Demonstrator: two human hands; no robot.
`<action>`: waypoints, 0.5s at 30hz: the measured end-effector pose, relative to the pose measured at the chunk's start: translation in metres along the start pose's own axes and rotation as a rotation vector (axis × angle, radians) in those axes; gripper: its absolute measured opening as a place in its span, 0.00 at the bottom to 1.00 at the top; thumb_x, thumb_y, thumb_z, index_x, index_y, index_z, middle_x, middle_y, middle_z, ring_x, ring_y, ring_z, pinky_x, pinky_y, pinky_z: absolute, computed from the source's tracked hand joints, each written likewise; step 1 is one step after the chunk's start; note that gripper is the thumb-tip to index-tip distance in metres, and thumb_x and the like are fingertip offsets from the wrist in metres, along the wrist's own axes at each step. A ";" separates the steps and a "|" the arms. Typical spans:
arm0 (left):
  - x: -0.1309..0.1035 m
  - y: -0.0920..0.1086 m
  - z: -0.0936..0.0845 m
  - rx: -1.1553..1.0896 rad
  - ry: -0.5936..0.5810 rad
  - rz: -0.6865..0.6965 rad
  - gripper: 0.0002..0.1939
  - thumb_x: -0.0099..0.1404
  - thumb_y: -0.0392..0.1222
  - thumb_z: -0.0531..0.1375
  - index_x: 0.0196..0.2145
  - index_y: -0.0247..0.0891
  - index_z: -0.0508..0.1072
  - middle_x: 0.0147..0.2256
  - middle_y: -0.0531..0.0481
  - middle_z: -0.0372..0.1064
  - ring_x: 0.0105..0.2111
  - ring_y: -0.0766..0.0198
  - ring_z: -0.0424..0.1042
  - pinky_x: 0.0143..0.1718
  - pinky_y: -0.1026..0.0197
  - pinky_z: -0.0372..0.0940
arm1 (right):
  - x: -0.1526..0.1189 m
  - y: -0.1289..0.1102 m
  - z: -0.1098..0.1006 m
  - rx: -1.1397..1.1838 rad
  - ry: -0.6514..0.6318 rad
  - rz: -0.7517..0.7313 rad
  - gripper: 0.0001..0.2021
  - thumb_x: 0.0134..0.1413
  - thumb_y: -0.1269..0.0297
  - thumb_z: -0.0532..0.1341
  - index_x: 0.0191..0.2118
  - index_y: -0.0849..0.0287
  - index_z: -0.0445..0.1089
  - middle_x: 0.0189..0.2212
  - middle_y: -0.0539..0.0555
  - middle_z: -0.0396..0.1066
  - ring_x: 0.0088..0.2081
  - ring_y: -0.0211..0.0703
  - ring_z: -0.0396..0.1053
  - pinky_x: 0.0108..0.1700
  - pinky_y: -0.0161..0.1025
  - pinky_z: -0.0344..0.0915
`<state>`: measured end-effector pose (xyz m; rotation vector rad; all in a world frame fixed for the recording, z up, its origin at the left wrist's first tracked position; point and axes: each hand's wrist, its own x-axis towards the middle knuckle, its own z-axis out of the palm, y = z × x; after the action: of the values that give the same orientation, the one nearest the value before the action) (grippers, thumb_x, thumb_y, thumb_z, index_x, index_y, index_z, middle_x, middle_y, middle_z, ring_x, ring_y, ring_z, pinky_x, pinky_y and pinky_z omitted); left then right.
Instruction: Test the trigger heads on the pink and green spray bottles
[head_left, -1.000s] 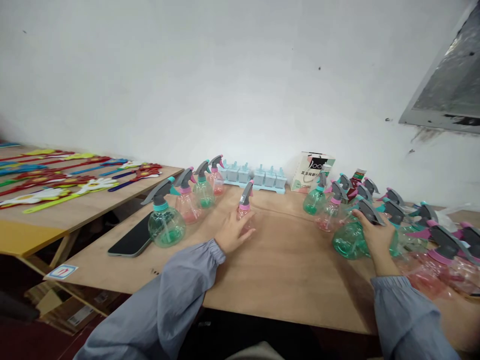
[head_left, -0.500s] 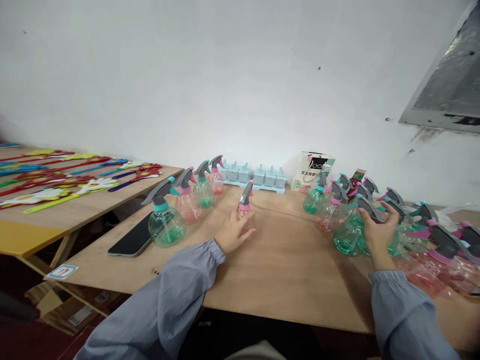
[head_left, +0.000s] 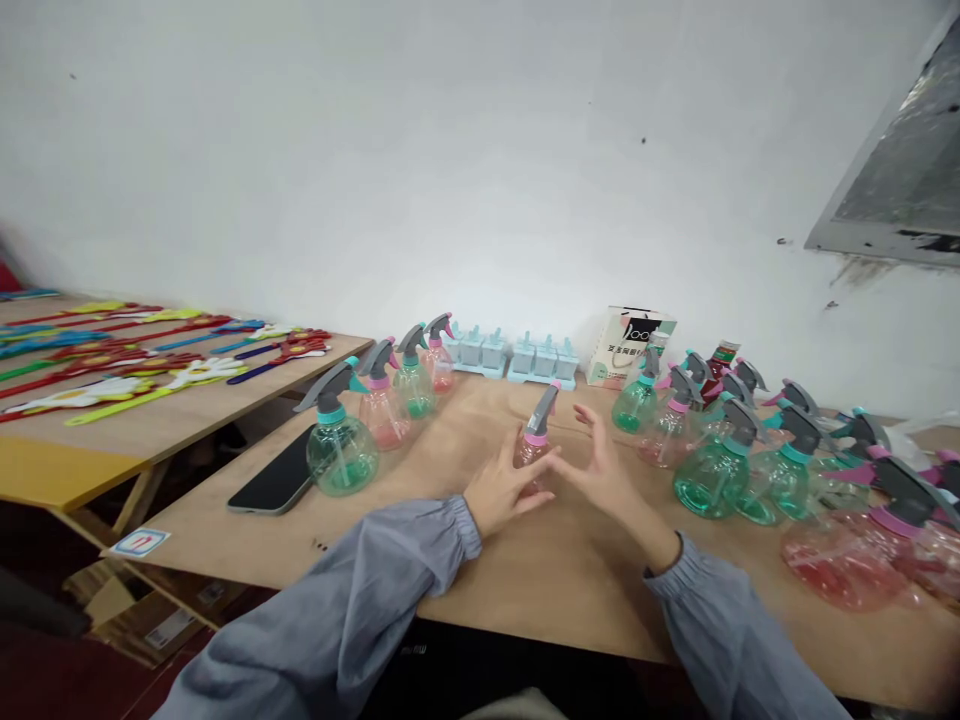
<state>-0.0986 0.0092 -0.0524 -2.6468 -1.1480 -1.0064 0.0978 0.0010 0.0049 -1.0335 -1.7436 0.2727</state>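
Note:
A small pink spray bottle with a grey trigger head and pink collar stands upright in mid-table. My left hand is wrapped round its body from the left. From the right, my right hand reaches toward the same bottle with thumb and fingers apart; it holds nothing, and its thumb tip is close to my left fingers. Whether the two touch I cannot tell. Nearest on the right stand a pink-collared spray bottle and a green spray bottle, among several others.
To the left, a green spray bottle and several more form a row beside a black phone. Light-blue popsicle moulds and a printed box stand by the wall. A second table carries colourful hand-shaped toys.
My right hand has left the spray bottles on the right and come over to the pink bottle in the middle. My left hand still holds that bottle. The view has shifted slightly.

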 end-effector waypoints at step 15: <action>-0.081 -0.075 -0.096 0.342 0.843 -0.154 0.30 0.61 0.54 0.64 0.57 0.49 0.60 0.51 0.43 0.66 0.53 0.45 0.70 0.55 0.35 0.66 | 0.014 0.003 0.020 0.180 0.084 0.176 0.36 0.44 0.62 0.61 0.63 0.52 0.58 0.58 0.61 0.68 0.52 0.50 0.72 0.51 0.46 0.71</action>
<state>-0.2416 -0.0189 -0.0390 -1.6012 -1.1550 -1.5535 0.0811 0.0190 0.0033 -1.0517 -1.5254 0.4822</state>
